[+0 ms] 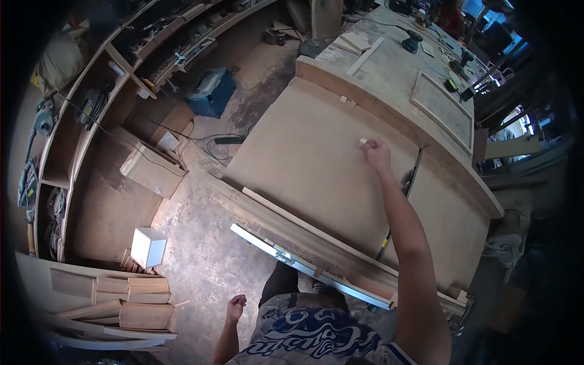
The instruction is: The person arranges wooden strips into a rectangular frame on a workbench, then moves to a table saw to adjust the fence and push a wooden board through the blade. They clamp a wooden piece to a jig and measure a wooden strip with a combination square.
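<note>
My right hand (377, 156) reaches out above a wide wooden panel (304, 140). Its fingers are pinched on a small pale wood block (364, 140). Another small block (344, 98) sits against the raised board (389, 115) along the panel's far side. Down by my body, my left hand (236, 308) hangs over the floor with its fingers curled; whether anything is in them is hidden. Along the near side runs a long metal bar (313, 268), in front of wooden strips (304, 222). A dark bar (415, 167) with a yellow part crosses the panel, partly behind my right arm.
Beyond the panel stands a workbench (389, 61) with a wooden frame (443, 109), a green power tool (412, 41) and loose boards. A blue toolbox (211, 92), a white box (149, 247) and stacked wood pieces (143, 316) are at left, near shelving with tools. Cables cross the floor.
</note>
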Demonstrator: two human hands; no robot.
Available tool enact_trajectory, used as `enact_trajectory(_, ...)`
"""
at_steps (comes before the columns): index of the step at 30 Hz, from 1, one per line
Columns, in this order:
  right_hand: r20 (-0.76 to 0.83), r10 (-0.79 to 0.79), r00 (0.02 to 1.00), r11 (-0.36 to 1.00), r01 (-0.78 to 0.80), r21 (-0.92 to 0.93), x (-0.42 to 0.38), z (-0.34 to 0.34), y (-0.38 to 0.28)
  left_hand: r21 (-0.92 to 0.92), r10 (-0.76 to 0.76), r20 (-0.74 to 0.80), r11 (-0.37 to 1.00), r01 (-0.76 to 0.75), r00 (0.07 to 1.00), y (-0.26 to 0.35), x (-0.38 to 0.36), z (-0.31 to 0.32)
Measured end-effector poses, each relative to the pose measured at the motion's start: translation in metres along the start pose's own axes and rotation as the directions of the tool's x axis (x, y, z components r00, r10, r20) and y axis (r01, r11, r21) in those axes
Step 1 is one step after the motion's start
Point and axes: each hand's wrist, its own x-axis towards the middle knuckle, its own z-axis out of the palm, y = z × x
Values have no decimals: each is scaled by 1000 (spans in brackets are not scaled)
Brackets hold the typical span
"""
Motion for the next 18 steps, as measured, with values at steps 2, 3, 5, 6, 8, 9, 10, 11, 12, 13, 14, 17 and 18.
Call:
enact_trajectory(2,-79,272,959,937,-245,250,52,13,-20,-8,-78,-26,997,78,997,8,10,-13)
enact_trajectory(3,-128,361,924,909,-317,271,79,22,-19,-12,-115,-42,993,115,992,12,13,-20)
enact_trajectory(5,-217,534,817,827,-452,333,126,45,-5,-94,-155,-80,985,147,985,14,13,-32)
enact_trajectory(6,-330,478,814,878,-430,212,134,61,-12,-125,-178,-101,978,165,979,12,12,-40)
enact_trajectory(8,-518,322,793,915,-402,-46,143,104,-48,-162,-196,-143,972,172,970,1,18,-49)
enact_trajectory(9,-552,497,669,816,-577,35,153,136,-78,-177,-209,-163,968,180,964,-3,17,-54)
enact_trajectory(10,-557,408,723,831,-547,-101,161,171,-100,-165,-239,-138,963,215,961,-2,17,-55)
enact_trajectory(11,-373,383,845,901,-431,-51,150,196,-139,-155,-264,-116,957,245,958,2,19,-55)
enact_trajectory(12,-203,207,957,977,-214,-17,154,234,-147,-143,-290,-98,951,275,952,6,19,-57)
enact_trajectory(13,230,167,959,965,-207,164,151,267,-172,-118,-286,-77,954,276,955,7,23,-57)
enact_trajectory(14,403,19,915,949,-144,282,121,283,-210,-54,-222,-98,975,217,970,7,29,-56)
enact_trajectory(17,403,-555,728,823,411,392,6,278,-261,-44,-244,-22,969,243,970,42,36,-45)
enact_trajectory(18,485,-635,601,770,439,464,-31,264,-267,-11,-239,-10,971,239,971,54,42,-38)
